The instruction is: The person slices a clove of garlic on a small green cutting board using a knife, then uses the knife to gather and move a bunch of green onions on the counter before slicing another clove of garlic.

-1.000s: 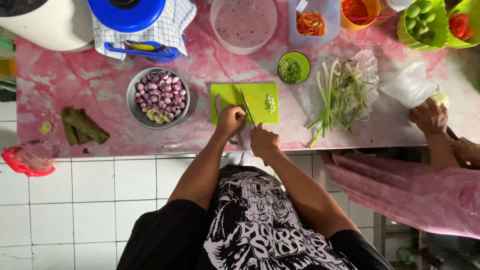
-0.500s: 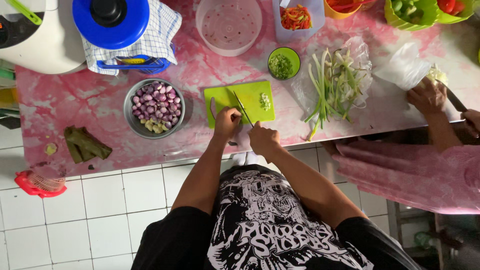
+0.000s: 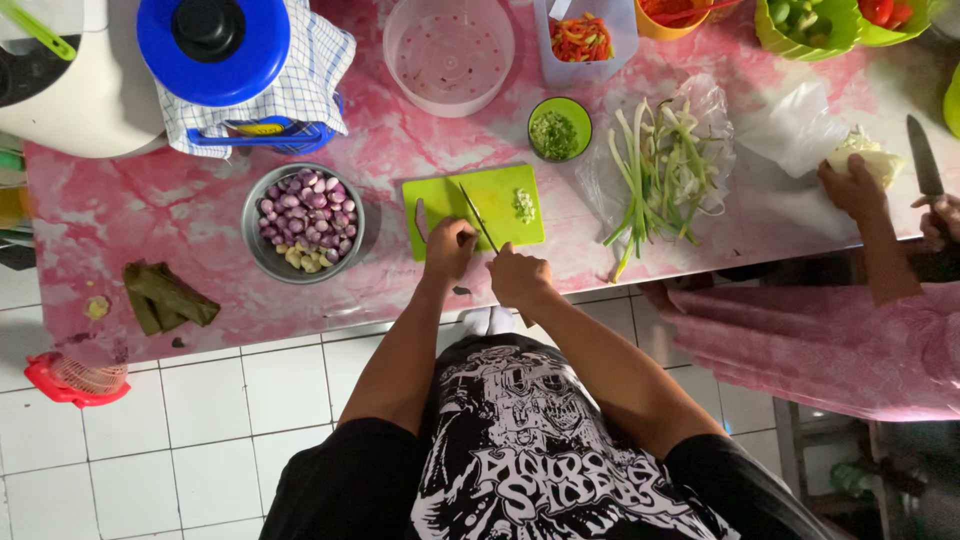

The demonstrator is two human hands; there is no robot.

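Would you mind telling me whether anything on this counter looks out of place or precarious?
The green cutting board sits askew, turned against the counter edge. The red strainer at far left hangs past the counter edge, over the floor tiles. Otherwise nothing looks spilled.

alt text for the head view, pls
A person's right hand holds a knife over a green cutting board while the left hand rests on it; a bowl of shallots and spring onions flank it.
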